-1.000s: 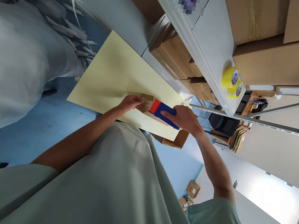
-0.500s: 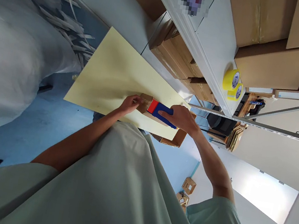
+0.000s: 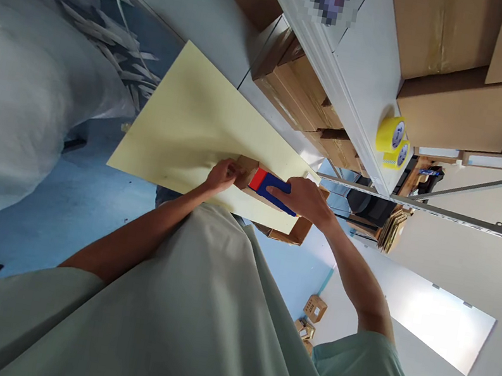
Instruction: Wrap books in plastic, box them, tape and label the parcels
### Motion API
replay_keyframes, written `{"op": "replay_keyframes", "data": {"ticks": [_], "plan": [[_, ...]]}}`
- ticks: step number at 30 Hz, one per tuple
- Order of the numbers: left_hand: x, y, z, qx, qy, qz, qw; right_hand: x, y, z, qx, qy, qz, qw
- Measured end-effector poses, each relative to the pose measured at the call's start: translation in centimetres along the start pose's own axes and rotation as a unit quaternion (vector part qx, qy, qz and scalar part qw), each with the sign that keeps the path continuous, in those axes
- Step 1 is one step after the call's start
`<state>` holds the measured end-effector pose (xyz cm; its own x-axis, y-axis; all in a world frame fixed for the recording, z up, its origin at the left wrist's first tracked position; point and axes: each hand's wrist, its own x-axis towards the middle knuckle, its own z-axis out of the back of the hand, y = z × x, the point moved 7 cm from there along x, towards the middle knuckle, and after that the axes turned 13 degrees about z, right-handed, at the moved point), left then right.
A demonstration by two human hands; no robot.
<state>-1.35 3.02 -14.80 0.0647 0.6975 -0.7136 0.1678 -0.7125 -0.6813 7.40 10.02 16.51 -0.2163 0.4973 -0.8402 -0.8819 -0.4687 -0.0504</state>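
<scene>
One small cardboard box (image 3: 245,169) is lying on the pale yellow board (image 3: 185,119), its contents hidden. My left hand (image 3: 221,175) is holding the box's end, fingers curled onto it. My right hand (image 3: 305,198), arm extended, is clamping its fingers round one blue-and-red tape dispenser (image 3: 270,188) resting on the box. Beyond my fingers, two yellow tape rolls (image 3: 391,133) are sitting on a shelf.

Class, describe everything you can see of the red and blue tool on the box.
The tool is a block, red at one end and blue along the rest, plastic by its look. It lies lengthways on a cardboard box on the pale yellow board. The right hand grips its blue part; the left hand holds the box's end, beside the red end.
</scene>
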Motion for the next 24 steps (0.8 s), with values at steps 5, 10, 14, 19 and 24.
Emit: {"op": "replay_keyframes", "data": {"ticks": [5, 10, 14, 19, 24], "plan": [[-1.3, 0.0, 0.7, 0.043, -0.066, 0.02, 0.997, -0.2, -0.4, -0.2, 0.001, -0.001, -0.006, 1.0], [-3.5, -2.6, -0.5, 0.003, 0.006, -0.094, 0.996, -0.2, -0.9, -0.8, 0.003, -0.007, -0.007, 1.0], [-5.3, -3.9, -1.8, 0.023, 0.079, -0.159, 0.984, -0.4, -1.0, -1.1, 0.004, -0.01, -0.004, 1.0], [-6.4, -4.6, -2.6, 0.138, 0.091, -0.221, 0.961, -1.0, -1.0, -1.5, 0.006, -0.006, -0.005, 1.0], [-6.1, -5.5, -3.5, 0.178, 0.095, -0.253, 0.946, -1.5, -0.7, -1.8, 0.011, -0.013, 0.009, 1.0]]}}
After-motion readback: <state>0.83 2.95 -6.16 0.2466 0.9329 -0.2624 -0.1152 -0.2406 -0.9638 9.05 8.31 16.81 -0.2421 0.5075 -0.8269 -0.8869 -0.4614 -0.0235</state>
